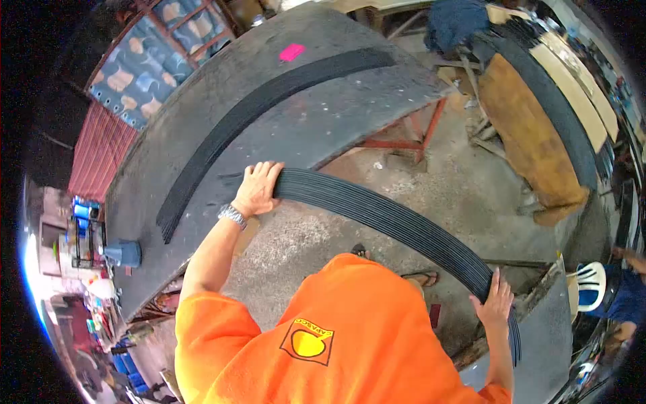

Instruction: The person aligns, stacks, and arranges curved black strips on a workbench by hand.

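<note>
A wide, flat bundle of long black strips [383, 214] spans the gap between two grey tables in a curve. My left hand [257, 188], with a metal watch at the wrist, is closed over the bundle near its left end, at the edge of the long table. Farther right, my right hand [496, 301] grips the same bundle by its side, and the strips' tail hangs past it over the smaller table [538, 357]. The undersides of the fingers are hidden. A second bundle of black strips [269, 101] lies along the long grey table [323, 40].
A pink piece [292, 52] lies behind the second bundle. On the table's left end stands a blue-grey container [123, 253]. Red metal legs [420, 135] support the table. To the right are a brown sheet [525, 128], a white plastic chair [592, 286] and another person [622, 289].
</note>
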`<action>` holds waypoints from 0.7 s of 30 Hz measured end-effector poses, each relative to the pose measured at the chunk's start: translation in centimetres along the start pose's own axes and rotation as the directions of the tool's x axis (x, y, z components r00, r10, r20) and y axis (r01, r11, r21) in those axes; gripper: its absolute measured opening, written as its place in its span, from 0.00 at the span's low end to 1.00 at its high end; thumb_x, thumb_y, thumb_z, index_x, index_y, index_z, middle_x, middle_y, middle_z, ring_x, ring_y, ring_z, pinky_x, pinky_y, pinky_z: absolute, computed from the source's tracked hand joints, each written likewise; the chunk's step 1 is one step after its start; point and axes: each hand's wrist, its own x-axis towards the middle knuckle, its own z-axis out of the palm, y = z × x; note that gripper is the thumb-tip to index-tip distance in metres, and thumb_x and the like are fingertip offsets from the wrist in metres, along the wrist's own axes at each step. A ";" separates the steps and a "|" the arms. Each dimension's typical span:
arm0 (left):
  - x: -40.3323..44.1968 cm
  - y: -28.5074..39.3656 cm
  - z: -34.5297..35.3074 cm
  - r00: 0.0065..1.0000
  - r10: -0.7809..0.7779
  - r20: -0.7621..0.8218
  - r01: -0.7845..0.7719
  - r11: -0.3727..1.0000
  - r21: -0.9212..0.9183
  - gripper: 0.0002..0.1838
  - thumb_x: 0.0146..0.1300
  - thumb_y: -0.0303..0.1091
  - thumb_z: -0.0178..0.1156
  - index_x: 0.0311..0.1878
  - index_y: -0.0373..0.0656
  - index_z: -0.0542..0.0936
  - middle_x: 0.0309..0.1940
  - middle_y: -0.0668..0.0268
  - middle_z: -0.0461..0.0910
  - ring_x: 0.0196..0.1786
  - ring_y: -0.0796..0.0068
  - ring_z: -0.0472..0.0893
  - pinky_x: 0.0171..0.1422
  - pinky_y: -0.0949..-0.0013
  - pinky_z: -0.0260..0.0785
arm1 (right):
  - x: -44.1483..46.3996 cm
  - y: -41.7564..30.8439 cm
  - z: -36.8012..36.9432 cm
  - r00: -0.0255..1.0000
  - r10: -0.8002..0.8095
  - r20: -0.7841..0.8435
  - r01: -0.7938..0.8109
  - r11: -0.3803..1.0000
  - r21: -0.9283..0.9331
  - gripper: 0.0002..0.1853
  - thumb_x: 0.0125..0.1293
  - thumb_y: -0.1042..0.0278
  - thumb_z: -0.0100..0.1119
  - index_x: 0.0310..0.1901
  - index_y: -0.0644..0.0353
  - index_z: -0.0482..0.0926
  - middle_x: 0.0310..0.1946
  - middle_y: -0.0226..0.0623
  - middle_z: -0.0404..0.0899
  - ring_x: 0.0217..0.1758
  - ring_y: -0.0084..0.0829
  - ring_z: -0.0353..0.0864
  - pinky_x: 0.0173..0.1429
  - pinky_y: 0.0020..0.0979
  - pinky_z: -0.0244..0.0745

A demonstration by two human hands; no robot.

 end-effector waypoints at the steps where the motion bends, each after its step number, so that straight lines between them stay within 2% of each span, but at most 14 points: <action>1: -2.0 -1.7 -0.4 0.998 -0.057 0.029 0.057 0.998 0.002 0.47 0.44 0.41 0.74 0.70 0.41 0.68 0.60 0.56 0.74 0.64 0.56 0.72 0.67 0.52 0.62 | 1.8 -1.6 -0.4 0.997 -0.057 -0.043 0.056 0.998 -0.031 0.62 0.51 0.37 0.75 0.81 0.59 0.51 0.62 0.49 0.70 0.63 0.50 0.70 0.64 0.53 0.67; 7: -13.3 -8.9 0.3 0.917 -0.400 0.003 0.400 0.916 -0.031 0.50 0.42 0.44 0.75 0.71 0.42 0.67 0.63 0.55 0.72 0.66 0.52 0.71 0.68 0.50 0.62 | 13.7 -10.8 -7.9 0.933 -0.353 -0.076 0.347 0.934 -0.080 0.61 0.52 0.39 0.75 0.81 0.57 0.51 0.57 0.47 0.71 0.59 0.49 0.71 0.61 0.49 0.67; 9: -16.4 -10.1 1.2 0.868 -0.496 -0.026 0.496 0.868 -0.016 0.52 0.40 0.42 0.75 0.72 0.42 0.66 0.63 0.55 0.72 0.66 0.51 0.71 0.68 0.51 0.62 | 18.5 -13.3 -9.8 0.861 -0.480 -0.171 0.476 0.877 -0.066 0.61 0.49 0.37 0.76 0.80 0.53 0.55 0.55 0.47 0.71 0.59 0.49 0.71 0.60 0.48 0.67; 11: -19.0 -10.8 1.8 0.810 -0.586 0.002 0.586 0.810 -0.026 0.52 0.39 0.41 0.75 0.72 0.42 0.66 0.64 0.54 0.72 0.67 0.51 0.71 0.68 0.51 0.63 | 23.5 -16.4 -12.0 0.770 -0.593 -0.237 0.579 0.805 -0.133 0.61 0.48 0.38 0.77 0.80 0.52 0.55 0.55 0.47 0.71 0.58 0.48 0.71 0.58 0.49 0.67; 15: -21.6 -11.8 2.3 0.702 -0.712 0.006 0.712 0.702 -0.028 0.52 0.41 0.40 0.75 0.73 0.42 0.64 0.64 0.53 0.72 0.67 0.49 0.71 0.68 0.49 0.64 | 33.4 -23.5 -16.1 0.596 -0.756 -0.270 0.731 0.650 -0.207 0.60 0.49 0.38 0.76 0.80 0.52 0.55 0.55 0.46 0.71 0.57 0.47 0.72 0.56 0.45 0.68; 17: -22.1 -13.0 2.8 0.643 -0.765 0.029 0.766 0.642 -0.027 0.52 0.43 0.40 0.75 0.73 0.41 0.63 0.62 0.53 0.72 0.67 0.48 0.71 0.68 0.46 0.65 | 39.0 -27.7 -17.0 0.450 -0.824 -0.343 0.800 0.543 -0.256 0.59 0.51 0.38 0.75 0.80 0.52 0.55 0.55 0.44 0.71 0.57 0.45 0.72 0.56 0.43 0.68; 21: -21.2 -14.6 2.9 0.450 -0.881 0.147 0.889 0.457 0.014 0.54 0.44 0.43 0.77 0.74 0.41 0.62 0.63 0.53 0.71 0.68 0.47 0.70 0.69 0.44 0.67 | 48.5 -37.5 -17.0 0.362 -0.880 -0.309 0.849 0.448 -0.280 0.56 0.54 0.37 0.72 0.80 0.50 0.55 0.56 0.45 0.72 0.57 0.43 0.73 0.55 0.45 0.70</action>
